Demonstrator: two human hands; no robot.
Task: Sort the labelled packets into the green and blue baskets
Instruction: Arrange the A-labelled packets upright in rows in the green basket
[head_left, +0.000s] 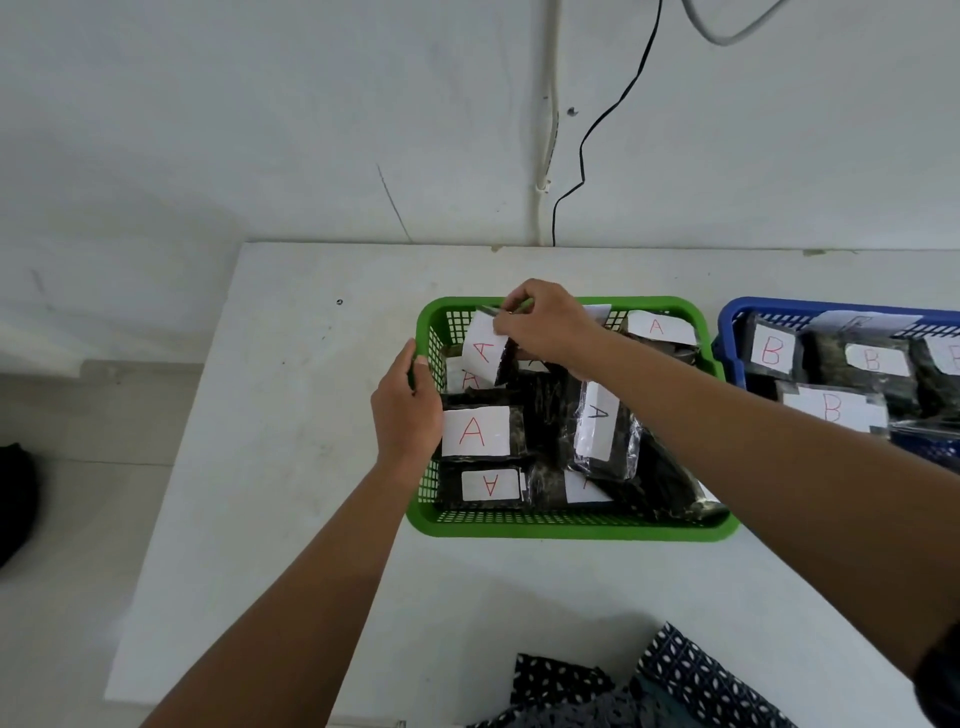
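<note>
White table (291, 519) against wall; right fingers (506, 325) pinch packet (488, 351), left fingers (418, 364) curl on green basket (571, 525).

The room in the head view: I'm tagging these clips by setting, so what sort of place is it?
Probably a makeshift sorting station in a plain room, not a warehouse: a bare white table against a painted wall, loose cables hanging down it, and a green basket and blue basket holding hand-lettered packets.

A white table (291, 467) stands with its far edge against a white wall (260, 104). A black cable (587, 156) and a white pipe (550, 104) run down the wall toward that edge; a grey cable (727, 36) loops near the top. Left of the table lies pale floor (62, 519), with a dark object (15, 499) at the frame's edge.
</note>
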